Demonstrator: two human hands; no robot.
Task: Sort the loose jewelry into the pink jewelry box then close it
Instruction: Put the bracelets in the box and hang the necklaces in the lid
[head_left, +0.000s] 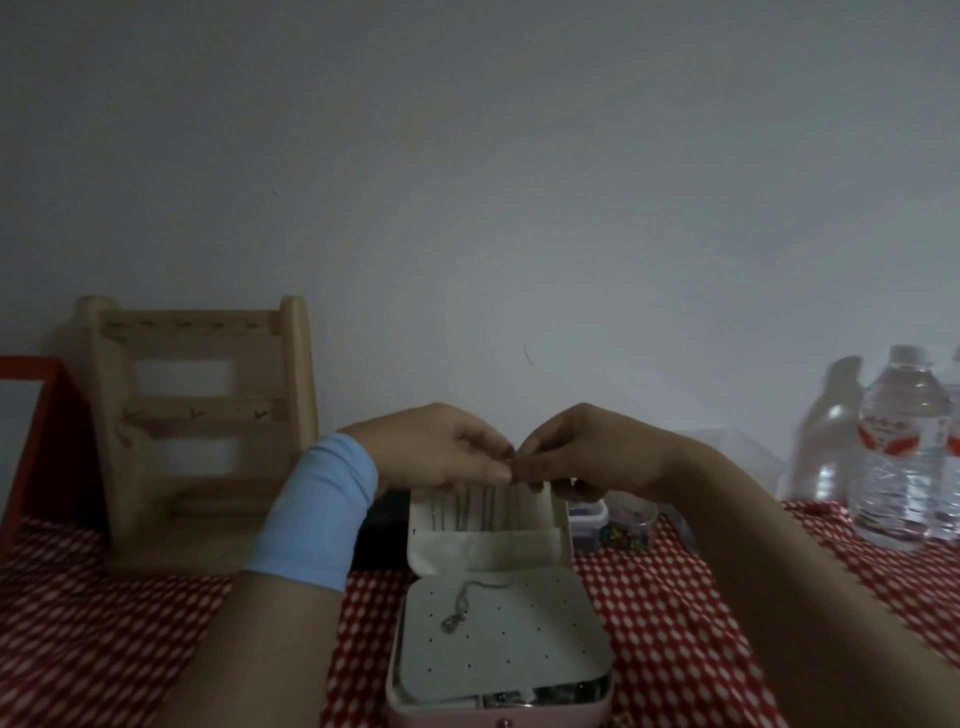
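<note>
Fingertips (500, 471) of our left hand (441, 452) and those of our right hand (582, 454) are drawn tight together and meet tip to tip just above the top edge of the raised lid (519, 545). The fingers of both hands are curled inward in a pinching pose. Whatever lies between them is too small and dim for us to make out, so we cannot tell whether they grip a chain end or only each other. A light blue wristband (317, 514) covers our left wrist.

From the head camera, the pink jewelry box (400, 696) stands open on the red and white patterned tablecloth (675, 597), right in front of us between our forearms. Thin chains (467, 512) hang side by side inside the lid, directly under our fingertips. In the base, a white panel (519, 639) dotted with small holes lies flat, and a silver necklace (460, 605) rests loosely on it, its chain trailing up toward the hinge.

To the left, against the wall, stands a wooden jewelry stand (202, 415), with a red-framed mirror (62, 415) beside it at the edge of the view. Just behind the box on the right sit two small clear containers (628, 525) of beads. Water bottles (904, 452) stand at the far right.
</note>
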